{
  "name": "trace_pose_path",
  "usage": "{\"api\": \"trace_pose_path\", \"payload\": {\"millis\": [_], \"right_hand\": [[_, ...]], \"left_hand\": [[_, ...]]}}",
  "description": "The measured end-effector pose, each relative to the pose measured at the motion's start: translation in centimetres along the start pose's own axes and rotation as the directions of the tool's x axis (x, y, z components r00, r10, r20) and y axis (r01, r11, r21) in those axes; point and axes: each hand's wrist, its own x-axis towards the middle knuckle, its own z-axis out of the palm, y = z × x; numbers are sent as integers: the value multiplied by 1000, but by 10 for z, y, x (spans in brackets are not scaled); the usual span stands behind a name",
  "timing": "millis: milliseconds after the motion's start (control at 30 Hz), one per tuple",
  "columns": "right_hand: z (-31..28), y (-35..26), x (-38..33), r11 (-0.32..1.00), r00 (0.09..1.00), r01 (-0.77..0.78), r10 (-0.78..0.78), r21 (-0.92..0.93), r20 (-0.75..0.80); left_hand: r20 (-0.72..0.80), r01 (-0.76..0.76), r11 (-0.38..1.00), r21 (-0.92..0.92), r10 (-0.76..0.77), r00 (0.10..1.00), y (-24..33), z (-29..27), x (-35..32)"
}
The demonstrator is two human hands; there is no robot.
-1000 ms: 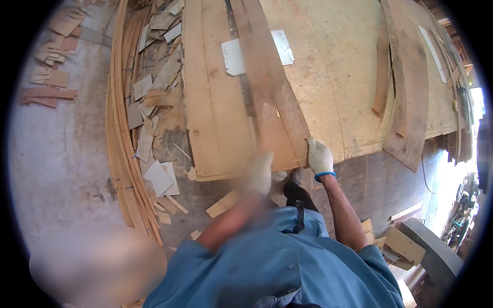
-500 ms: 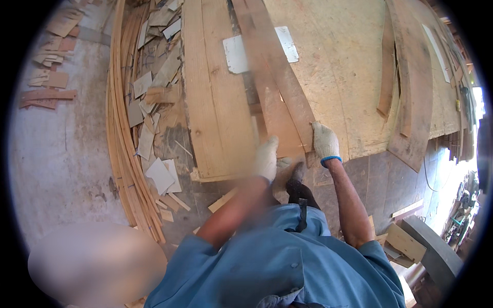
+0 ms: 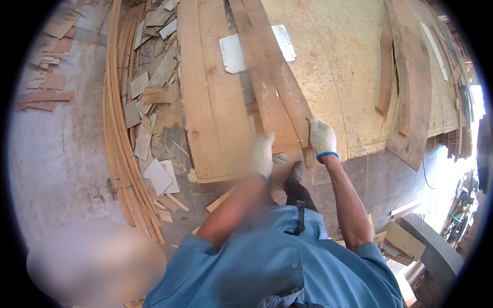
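Plainly, both gloved hands clamped the near end of the long veneer strips (image 3: 272,97) on the plywood stack (image 3: 215,113): left hand (image 3: 263,154) blurred, right hand (image 3: 321,136) pinching the edge. Thin strips could splinter, or slide off the stack.

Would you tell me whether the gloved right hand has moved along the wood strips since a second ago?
Yes. The right hand has slid farther up the brown wood strips, away from the near edge of the plywood sheet.
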Motion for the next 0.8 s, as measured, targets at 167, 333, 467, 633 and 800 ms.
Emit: {"api": "trace_pose_path", "payload": {"millis": [167, 333, 467, 633, 800], "right_hand": [[4, 2, 14, 1000, 1000, 0, 0, -5, -12], [1, -1, 37, 998, 1000, 1, 0, -62, 29], [-2, -4, 55, 1000, 1000, 9, -9, -12, -29], [-16, -17, 65, 997, 998, -68, 67, 24, 20], [-11, -9, 76, 999, 999, -44, 44, -27, 28]], "left_hand": [[-23, -86, 995, 43, 88, 996, 11, 6, 4], [27, -127, 989, 75, 126, 992, 25, 5, 14], [53, -125, 989, 84, 121, 991, 45, 10, 22], [15, -103, 995, -2, 103, 995, 46, 9, 41], [81, -51, 998, -25, 53, 995, 45, 3, 58]]}}
